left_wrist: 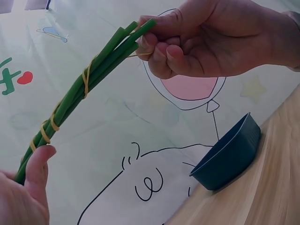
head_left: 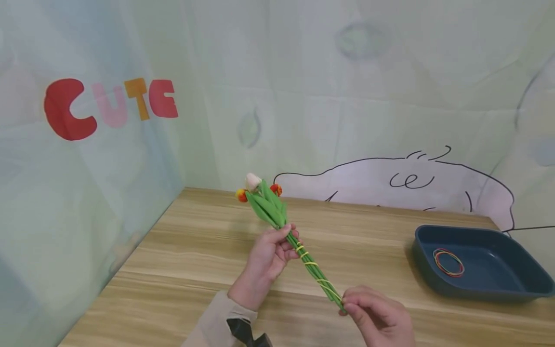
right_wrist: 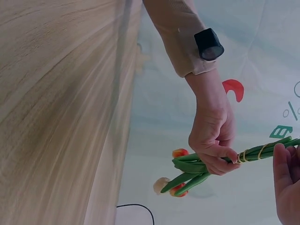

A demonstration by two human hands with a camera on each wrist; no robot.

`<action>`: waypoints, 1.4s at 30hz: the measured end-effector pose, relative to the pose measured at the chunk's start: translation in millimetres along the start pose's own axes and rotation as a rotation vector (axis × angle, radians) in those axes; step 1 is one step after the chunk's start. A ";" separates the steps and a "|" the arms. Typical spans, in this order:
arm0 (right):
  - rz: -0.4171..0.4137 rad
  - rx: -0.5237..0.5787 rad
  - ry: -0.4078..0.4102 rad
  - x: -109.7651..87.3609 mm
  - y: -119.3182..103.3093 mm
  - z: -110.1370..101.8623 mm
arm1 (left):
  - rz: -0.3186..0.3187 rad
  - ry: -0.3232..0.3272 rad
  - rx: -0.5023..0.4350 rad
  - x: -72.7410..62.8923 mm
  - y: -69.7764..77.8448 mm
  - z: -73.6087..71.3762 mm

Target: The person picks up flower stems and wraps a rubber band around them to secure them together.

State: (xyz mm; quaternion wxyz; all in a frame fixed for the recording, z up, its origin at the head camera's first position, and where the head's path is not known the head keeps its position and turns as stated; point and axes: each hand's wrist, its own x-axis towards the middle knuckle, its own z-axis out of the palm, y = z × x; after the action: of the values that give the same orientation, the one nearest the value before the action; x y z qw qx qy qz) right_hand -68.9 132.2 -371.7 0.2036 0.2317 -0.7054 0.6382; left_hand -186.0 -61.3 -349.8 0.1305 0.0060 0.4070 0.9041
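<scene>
A bunch of artificial tulips [head_left: 270, 205], with one white bloom, red-and-yellow blooms and green leaves, is held slanting above the table. My left hand [head_left: 270, 253] grips the stems just below the leaves. A yellow rubber band [head_left: 310, 263] winds around the stems in several turns. At the stem ends, my right hand [head_left: 379, 313] pinches a stretch of that band; in the left wrist view the strand runs from the stems [left_wrist: 105, 63] to the fingertips of the right hand [left_wrist: 187, 42]. The blooms lie outside the left wrist view.
A dark blue tray [head_left: 498, 270] stands on the wooden table [head_left: 182, 270] at the right. Several loose rubber bands [head_left: 448, 263], red and yellow, lie in it. A printed cloth backdrop [head_left: 303, 96] closes off the back and left sides.
</scene>
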 end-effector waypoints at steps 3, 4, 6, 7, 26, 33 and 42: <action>-0.018 -0.017 -0.021 0.0 -0.7 -1.3 | 0.005 0.026 0.007 0.2 -1.4 0.6; -0.021 -0.022 -0.028 -0.1 -0.9 -1.7 | 0.008 0.035 0.010 0.1 -1.8 1.0; -0.037 -0.029 -0.039 -0.1 -1.2 -1.9 | 0.014 0.048 0.015 0.0 -2.4 1.6; -0.050 -0.022 -0.042 0.1 -0.9 -2.0 | 0.016 0.054 0.016 0.1 -2.7 1.6; 0.273 -0.107 0.163 -0.7 -5.1 6.3 | 0.029 0.003 -0.012 -2.7 -2.6 2.1; 0.270 -0.036 0.190 3.8 0.8 7.8 | 0.038 -0.079 0.019 -6.7 -3.9 4.1; 0.251 -0.168 0.090 12.8 -4.4 9.4 | 0.085 -0.127 0.141 -11.2 0.6 5.7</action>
State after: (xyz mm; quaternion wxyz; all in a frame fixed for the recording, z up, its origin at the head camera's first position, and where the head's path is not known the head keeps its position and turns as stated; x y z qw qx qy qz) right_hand -76.6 121.7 -361.7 0.1724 0.0951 -0.7698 0.6071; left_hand -174.7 -60.2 -344.5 0.1170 0.0899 0.4600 0.8756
